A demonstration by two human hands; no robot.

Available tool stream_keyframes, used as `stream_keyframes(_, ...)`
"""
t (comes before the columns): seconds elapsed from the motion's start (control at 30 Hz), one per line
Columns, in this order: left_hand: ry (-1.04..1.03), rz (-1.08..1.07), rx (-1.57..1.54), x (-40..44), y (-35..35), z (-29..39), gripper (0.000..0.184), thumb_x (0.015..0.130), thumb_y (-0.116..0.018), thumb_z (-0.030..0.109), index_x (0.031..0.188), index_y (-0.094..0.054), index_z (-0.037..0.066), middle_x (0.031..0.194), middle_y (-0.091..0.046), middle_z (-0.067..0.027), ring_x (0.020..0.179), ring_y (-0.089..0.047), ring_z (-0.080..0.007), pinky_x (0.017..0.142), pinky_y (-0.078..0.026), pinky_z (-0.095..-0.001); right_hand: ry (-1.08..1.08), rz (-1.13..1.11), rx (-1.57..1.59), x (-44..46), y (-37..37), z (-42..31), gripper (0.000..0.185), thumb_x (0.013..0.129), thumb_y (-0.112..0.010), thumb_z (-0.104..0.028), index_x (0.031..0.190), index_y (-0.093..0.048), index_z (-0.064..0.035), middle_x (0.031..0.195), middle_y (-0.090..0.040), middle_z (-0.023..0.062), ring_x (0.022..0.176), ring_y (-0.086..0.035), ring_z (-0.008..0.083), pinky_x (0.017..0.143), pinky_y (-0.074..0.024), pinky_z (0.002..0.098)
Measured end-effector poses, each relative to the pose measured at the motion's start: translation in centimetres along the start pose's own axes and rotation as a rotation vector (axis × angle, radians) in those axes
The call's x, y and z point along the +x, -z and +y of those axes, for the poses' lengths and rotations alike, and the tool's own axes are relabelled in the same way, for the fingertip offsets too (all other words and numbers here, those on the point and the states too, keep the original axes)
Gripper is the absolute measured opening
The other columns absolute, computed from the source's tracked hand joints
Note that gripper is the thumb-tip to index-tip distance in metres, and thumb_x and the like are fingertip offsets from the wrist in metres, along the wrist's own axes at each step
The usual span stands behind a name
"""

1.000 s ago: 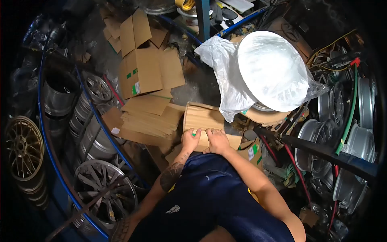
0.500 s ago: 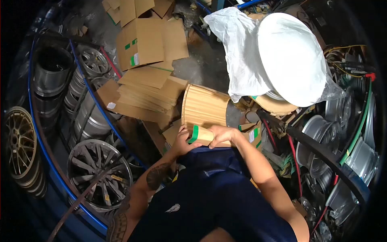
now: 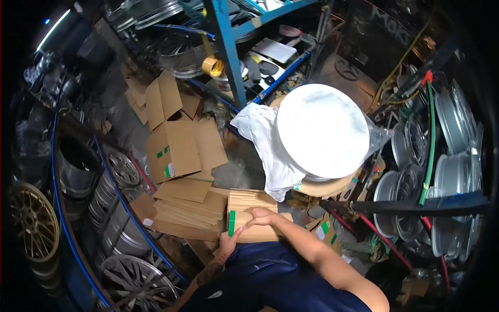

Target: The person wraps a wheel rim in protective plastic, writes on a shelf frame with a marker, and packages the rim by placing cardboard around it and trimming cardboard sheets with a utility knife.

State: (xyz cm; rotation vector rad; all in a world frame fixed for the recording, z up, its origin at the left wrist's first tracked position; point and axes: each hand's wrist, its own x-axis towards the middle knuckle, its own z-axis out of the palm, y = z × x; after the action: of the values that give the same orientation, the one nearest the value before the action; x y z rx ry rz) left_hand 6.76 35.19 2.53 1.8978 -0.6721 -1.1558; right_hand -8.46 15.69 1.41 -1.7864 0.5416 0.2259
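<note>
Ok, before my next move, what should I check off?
1. Left hand on green-edged cardboard: ok.
2. Right hand gripping it firmly: cannot tell, fingertips unclear.
3. Green edge visible, not covered: ok.
4. Loose sheets at left squared up: not ok, edges fanned.
5. White disc apart from both hands: ok.
6. Underside of the held piece: cannot tell, hidden.

Single head-worn camera. Viewing direction: forward and steeply down, over the dark shirt (image 3: 270, 273). Range: hands (image 3: 260, 217) close, below frame centre; blue rack (image 3: 227, 49) farther off, at the upper edge. Field: wide, with curved dark borders.
</note>
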Motion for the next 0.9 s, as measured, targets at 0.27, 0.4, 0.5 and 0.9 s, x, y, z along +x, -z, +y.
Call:
stream_keyframes(0.27,-0.577,-0.115,0.611,-4.2,-2.9,6.6,0.035,0.083,-0.083,0.034,0.083,-0.074,-0.001,0.081,-0.071,-0.0216,0.075,-0.069,-0.0384,0.069,-0.052,-0.0472,0.085,0.31,0.159,0.3,-9.9,12.1,0.045,0.104,-0.043,-0.039,0.114,-0.069,-0.0048,0.115,-0.069,0.0214,0.11,-0.064,0.0423,0.098,-0.0486,0.0474)
stream_keyframes(0.4,-0.592,-0.081,0.369,-3.8,-3.3,8.1,0.039,0.08,-0.085,0.039,0.074,-0.072,0.003,0.072,-0.07,-0.0183,0.068,-0.07,-0.0361,0.064,-0.053,-0.0447,0.009,0.076,0.14,-1.2,-5.2,7.7,0.051,0.104,-0.039,-0.044,0.12,-0.068,-0.0054,0.125,-0.067,0.0233,0.12,-0.061,0.0417,0.103,-0.0459,0.0441)
stream_keyframes(0.5,-0.435,-0.028,0.48,-2.3,-2.6,8.7,0.044,0.081,-0.084,0.04,0.065,-0.07,0.002,0.061,-0.064,-0.0185,0.056,-0.066,-0.0364,0.054,-0.051,-0.0435,-0.052,0.324,0.128,-1.9,-2.3,5.5,0.052,0.104,-0.041,-0.045,0.114,-0.07,-0.0039,0.12,-0.069,0.0236,0.114,-0.063,0.0411,0.098,-0.0475,0.0453)
stream_keyframes(0.9,-1.208,-0.241,0.701,-5.1,-0.4,39.2,0.045,0.081,-0.078,0.052,0.097,-0.075,0.01,0.098,-0.074,-0.011,0.097,-0.068,-0.0328,0.092,-0.049,-0.0491,0.398,1.258,0.635,-20.9,8.7,-2.1,0.054,0.105,-0.045,-0.04,0.067,-0.054,-0.0032,0.056,-0.048,0.0048,0.052,-0.045,0.0171,0.053,-0.0397,0.0314)
